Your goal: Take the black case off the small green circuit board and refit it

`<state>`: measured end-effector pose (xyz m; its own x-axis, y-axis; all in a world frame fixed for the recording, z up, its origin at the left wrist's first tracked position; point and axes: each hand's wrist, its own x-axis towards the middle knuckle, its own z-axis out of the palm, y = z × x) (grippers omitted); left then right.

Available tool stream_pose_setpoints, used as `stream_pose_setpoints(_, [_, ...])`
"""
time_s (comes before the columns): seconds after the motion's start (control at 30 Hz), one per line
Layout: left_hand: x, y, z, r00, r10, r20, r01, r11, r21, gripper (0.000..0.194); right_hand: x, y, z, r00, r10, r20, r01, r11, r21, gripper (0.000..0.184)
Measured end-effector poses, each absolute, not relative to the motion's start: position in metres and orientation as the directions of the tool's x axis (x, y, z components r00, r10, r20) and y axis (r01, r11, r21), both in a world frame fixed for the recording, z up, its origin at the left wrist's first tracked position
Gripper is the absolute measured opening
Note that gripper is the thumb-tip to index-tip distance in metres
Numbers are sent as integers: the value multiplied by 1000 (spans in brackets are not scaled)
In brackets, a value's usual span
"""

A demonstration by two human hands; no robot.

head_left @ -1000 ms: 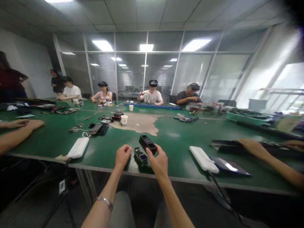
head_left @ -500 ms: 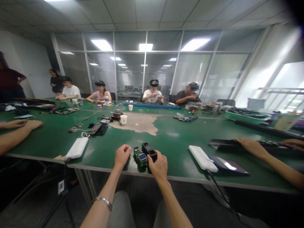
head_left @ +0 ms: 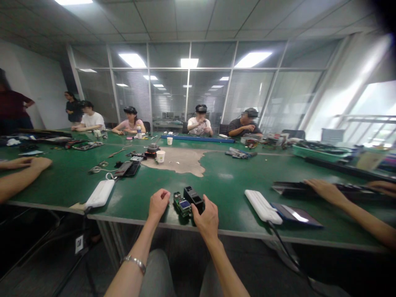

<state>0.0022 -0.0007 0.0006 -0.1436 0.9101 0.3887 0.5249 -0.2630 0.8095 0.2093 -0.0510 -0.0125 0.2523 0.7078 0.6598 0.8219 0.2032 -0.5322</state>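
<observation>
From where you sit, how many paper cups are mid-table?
2. The near cup stands on the brown patch; the far cup stands beyond it, near the blue bar.

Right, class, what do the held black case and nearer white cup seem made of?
Black case: probably matt moulded plastic; its surface is dull and even, with neat openings. Nearer white cup: likely smooth paper, given its tapered wall and printed mark, though plastic is possible.
</observation>
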Motion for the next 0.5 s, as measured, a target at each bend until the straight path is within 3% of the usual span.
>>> stream_pose_setpoints(0.3, [2, 0, 1, -145, 911, 386, 519, -262, 813, 23, 209, -52, -8, 258, 766, 589, 808, 164, -567, 45])
stream_pose_setpoints(0.5, [2, -1, 3, -156, 915, 371, 506, -249, 826, 23, 207, -56, 20, 340, 783, 521, 688, 170, -705, 48])
